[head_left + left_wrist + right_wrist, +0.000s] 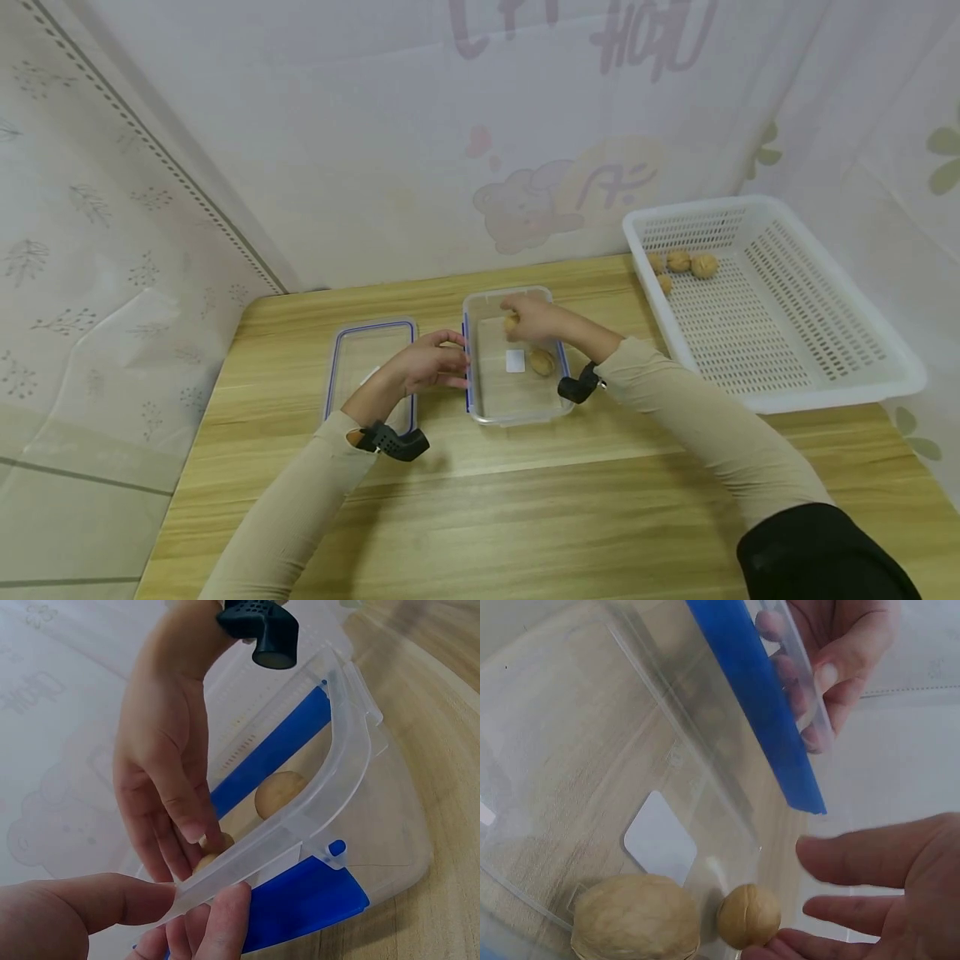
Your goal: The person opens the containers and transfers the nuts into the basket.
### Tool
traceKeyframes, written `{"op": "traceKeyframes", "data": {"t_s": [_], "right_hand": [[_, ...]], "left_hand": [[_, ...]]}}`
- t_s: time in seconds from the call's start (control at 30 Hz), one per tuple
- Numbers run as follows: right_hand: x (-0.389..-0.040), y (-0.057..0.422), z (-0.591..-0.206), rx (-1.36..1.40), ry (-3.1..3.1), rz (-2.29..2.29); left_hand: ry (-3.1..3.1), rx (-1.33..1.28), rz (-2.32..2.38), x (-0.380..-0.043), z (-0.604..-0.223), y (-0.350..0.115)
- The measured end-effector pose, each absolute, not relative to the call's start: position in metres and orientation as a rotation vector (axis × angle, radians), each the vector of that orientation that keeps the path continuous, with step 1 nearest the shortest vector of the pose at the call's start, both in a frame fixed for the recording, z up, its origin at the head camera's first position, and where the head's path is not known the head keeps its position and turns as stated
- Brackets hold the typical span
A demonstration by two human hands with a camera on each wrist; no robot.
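A clear plastic box (487, 400) with blue side clips stands on the table. My left hand (435, 363) pinches its left rim between thumb and fingers, seen close in the left wrist view. Inside the box, my right hand (534, 319) reaches down with fingers spread loosely around a walnut (748, 915). Its lower fingertips touch that walnut, while the thumb stands apart from it. A second walnut (542, 362) lies near the box's right wall, beside a white square label (515, 361).
A clear lid (360, 346) with a blue seal lies left of the box, partly behind my left arm. At the right stands a white perforated basket (757, 333) with several walnuts (703, 266) in its far left corner. A printed curtain (337, 167) hangs behind the wooden table (480, 517).
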State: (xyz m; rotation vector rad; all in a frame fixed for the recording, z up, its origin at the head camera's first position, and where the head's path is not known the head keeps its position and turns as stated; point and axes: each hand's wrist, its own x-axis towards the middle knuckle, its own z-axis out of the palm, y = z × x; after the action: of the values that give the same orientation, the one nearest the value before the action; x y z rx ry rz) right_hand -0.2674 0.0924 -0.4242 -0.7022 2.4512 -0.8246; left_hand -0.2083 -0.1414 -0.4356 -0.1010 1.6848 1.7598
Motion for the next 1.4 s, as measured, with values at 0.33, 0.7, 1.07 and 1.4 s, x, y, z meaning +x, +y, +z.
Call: {"op": "traceKeyframes", "data": {"t_s": [0.33,0.7,1.07,1.4], "right_hand": [[-0.276,0.085,-0.429,-0.705,2.498,-0.751],[-0.277,0.077,-0.434,-0.621,2.468,-0.805],[-0.279,0.075,-0.443,-0.683,2.402,-0.894],[-0.280,0.073,-0.445,-0.859,2.374,-0.864]], "left_hand": [[1.695,-0.109,1.757,-0.209,-0.437,-0.141],[1.714,-0.106,1.744,-0.209,-0.437,-0.141],[1.720,-0.097,1.736,-0.208,-0.436,-0.142],[1.734,-0.097,1.730,-0.208,-0.437,-0.142]]}}
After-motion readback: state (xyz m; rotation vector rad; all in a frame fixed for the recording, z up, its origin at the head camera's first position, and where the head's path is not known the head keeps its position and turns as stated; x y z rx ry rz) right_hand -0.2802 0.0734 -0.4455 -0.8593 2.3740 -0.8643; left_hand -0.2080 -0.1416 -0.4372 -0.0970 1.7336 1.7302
